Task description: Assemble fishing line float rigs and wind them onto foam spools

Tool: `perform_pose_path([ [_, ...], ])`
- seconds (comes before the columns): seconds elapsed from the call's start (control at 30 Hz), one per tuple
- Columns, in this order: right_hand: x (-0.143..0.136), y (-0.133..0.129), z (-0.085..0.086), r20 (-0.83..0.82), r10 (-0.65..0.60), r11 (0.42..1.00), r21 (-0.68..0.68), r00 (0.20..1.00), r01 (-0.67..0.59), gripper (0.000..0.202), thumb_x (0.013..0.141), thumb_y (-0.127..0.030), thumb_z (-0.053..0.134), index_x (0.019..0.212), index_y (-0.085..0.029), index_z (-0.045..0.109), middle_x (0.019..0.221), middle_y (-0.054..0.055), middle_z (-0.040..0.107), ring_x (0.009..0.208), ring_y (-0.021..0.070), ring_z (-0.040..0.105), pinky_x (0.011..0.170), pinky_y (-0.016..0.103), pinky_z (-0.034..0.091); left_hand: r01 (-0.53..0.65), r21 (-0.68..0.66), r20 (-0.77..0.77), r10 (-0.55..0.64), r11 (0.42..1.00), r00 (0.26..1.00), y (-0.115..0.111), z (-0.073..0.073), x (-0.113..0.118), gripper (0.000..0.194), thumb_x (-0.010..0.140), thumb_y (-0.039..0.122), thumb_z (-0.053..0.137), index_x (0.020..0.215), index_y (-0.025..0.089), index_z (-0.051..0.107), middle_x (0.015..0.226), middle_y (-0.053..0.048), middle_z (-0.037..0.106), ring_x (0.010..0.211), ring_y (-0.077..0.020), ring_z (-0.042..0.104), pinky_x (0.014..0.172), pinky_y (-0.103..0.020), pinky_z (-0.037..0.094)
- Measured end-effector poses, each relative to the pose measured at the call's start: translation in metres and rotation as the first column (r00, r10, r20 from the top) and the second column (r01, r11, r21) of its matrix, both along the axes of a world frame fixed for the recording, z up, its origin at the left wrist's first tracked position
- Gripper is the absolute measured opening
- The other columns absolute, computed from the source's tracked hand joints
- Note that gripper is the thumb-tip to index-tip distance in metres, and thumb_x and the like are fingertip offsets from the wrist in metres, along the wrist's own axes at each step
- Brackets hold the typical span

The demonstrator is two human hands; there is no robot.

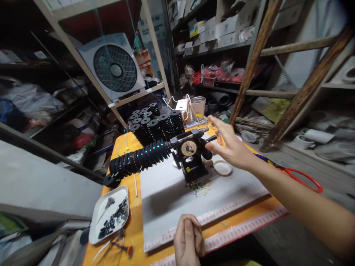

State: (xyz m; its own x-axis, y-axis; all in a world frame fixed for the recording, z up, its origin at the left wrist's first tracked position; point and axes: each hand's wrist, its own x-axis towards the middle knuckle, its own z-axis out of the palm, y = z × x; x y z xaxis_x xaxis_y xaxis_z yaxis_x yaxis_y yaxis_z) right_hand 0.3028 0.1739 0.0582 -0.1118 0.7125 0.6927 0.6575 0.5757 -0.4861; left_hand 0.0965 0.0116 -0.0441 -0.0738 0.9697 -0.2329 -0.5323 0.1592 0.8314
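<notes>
A black hand-cranked winding machine (194, 159) with a round dial stands on a light board. From its left side runs a shaft loaded with a long row of black spools (141, 157) with shiny teal parts. My right hand (231, 142) is raised at the machine's right side, fingers stretched and apart, beside the crank handle (211, 138); I cannot tell whether the thumb touches it. Near the board's front edge my left hand (189, 236) is closed in a fist, and whatever it may hold is hidden. Small yellow, green and blue beads (200, 187) lie below the machine.
A white tray (126, 218) of small black parts sits at the table's left. Upright stacks of black spools (154, 123) stand behind the machine. A round white lid (222, 168) lies on the board. Red-handled scissors (303, 177) stick out at the right edge. A fan (113, 68) stands behind.
</notes>
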Motion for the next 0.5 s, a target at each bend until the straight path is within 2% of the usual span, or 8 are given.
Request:
perform_pose_path([
  [0.07, -0.026, -0.003, 0.033, 0.005, 0.038, 0.997, 0.074, 0.999, -0.038, 0.064, 0.099, -0.05, 0.049, 0.155, -0.022, 0.034, 0.158, 0.013, 0.039, 0.147, 0.0287, 0.032, 0.12, 0.052, 0.027, 0.025, 0.004, -0.025, -0.025, 1.0, 0.999, -0.002, -0.001, 0.002, 0.053, 0.079, 0.069, 0.067, 0.073, 0.017, 0.059, 0.047, 0.012, 0.02, 0.042, -0.004, 0.01, 0.039, -0.015, 0.016],
  [0.13, -0.069, -0.003, 0.071, 0.173, 0.251, 0.947, 0.159, 0.952, -0.279, 0.048, 0.101, -0.04, 0.048, 0.145, -0.02, 0.049, 0.148, 0.011, 0.053, 0.14, 0.0248, 0.041, 0.12, 0.045, 0.028, 0.038, 0.015, -0.063, -0.036, 0.999, 0.997, -0.004, 0.0, 0.004, 0.054, 0.081, 0.07, 0.064, 0.073, 0.017, 0.058, 0.047, 0.012, 0.022, 0.042, -0.0042, 0.013, 0.04, -0.016, 0.016],
  [0.17, -0.095, 0.0, 0.089, 0.278, 0.366, 0.909, 0.098, 0.888, -0.405, 0.042, 0.103, -0.035, 0.046, 0.141, -0.018, 0.054, 0.146, 0.01, 0.055, 0.139, 0.0233, 0.042, 0.121, 0.043, 0.027, 0.045, 0.019, -0.083, -0.043, 0.999, 0.996, -0.005, 0.0, 0.004, 0.055, 0.082, 0.071, 0.062, 0.074, 0.017, 0.057, 0.048, 0.012, 0.023, 0.042, -0.0043, 0.014, 0.041, -0.017, 0.016],
  [0.2, -0.123, 0.003, 0.105, 0.384, 0.479, 0.865, -0.052, 0.789, -0.5, 0.042, 0.104, -0.033, 0.045, 0.142, -0.017, 0.053, 0.151, 0.01, 0.05, 0.142, 0.0218, 0.039, 0.121, 0.04, 0.026, 0.057, 0.02, -0.099, -0.055, 0.998, 0.994, -0.006, 0.001, 0.004, 0.056, 0.082, 0.072, 0.061, 0.074, 0.017, 0.057, 0.048, 0.011, 0.024, 0.043, -0.0044, 0.015, 0.041, -0.018, 0.015],
  [0.23, -0.15, 0.007, 0.119, 0.45, 0.571, 0.818, -0.239, 0.686, -0.523, 0.043, 0.106, -0.032, 0.041, 0.146, -0.017, 0.048, 0.157, 0.009, 0.042, 0.145, 0.0203, 0.035, 0.122, 0.038, 0.025, 0.071, 0.02, -0.11, -0.069, 0.997, 0.992, -0.007, 0.002, 0.003, 0.057, 0.083, 0.073, 0.059, 0.075, 0.017, 0.056, 0.048, 0.011, 0.024, 0.042, -0.0045, 0.015, 0.04, -0.018, 0.013],
  [0.27, -0.176, 0.012, 0.129, 0.482, 0.626, 0.778, -0.334, 0.613, -0.532, 0.044, 0.106, -0.035, 0.041, 0.144, -0.016, 0.05, 0.154, 0.01, 0.046, 0.141, 0.0204, 0.041, 0.119, 0.034, 0.031, 0.085, 0.02, -0.113, -0.082, 0.996, 0.99, -0.008, 0.003, 0.002, 0.057, 0.082, 0.073, 0.059, 0.076, 0.017, 0.056, 0.048, 0.012, 0.023, 0.042, -0.0045, 0.014, 0.04, -0.019, 0.012],
  [0.37, -0.234, 0.027, 0.142, 0.544, 0.692, 0.722, -0.534, 0.475, -0.44, 0.041, 0.103, -0.043, 0.049, 0.123, -0.011, 0.065, 0.126, 0.013, 0.066, 0.115, 0.0245, 0.063, 0.101, 0.04, 0.05, 0.11, 0.036, -0.104, -0.106, 0.993, 0.989, -0.011, 0.003, -0.003, 0.058, 0.082, 0.075, 0.058, 0.076, 0.017, 0.056, 0.046, 0.012, 0.022, 0.041, -0.0046, 0.013, 0.04, -0.021, 0.01],
  [0.5, -0.264, 0.041, 0.136, 0.602, 0.674, 0.731, -0.628, 0.429, -0.267, 0.035, 0.096, -0.037, 0.063, 0.124, -0.015, 0.061, 0.123, 0.01, 0.064, 0.104, 0.0231, 0.066, 0.088, 0.044, 0.057, 0.143, 0.048, -0.084, -0.138, 0.989, 0.987, -0.012, 0.002, -0.008, 0.061, 0.082, 0.077, 0.055, 0.077, 0.017, 0.055, 0.045, 0.012, 0.023, 0.04, -0.0051, 0.014, 0.04, -0.023, 0.01],
])
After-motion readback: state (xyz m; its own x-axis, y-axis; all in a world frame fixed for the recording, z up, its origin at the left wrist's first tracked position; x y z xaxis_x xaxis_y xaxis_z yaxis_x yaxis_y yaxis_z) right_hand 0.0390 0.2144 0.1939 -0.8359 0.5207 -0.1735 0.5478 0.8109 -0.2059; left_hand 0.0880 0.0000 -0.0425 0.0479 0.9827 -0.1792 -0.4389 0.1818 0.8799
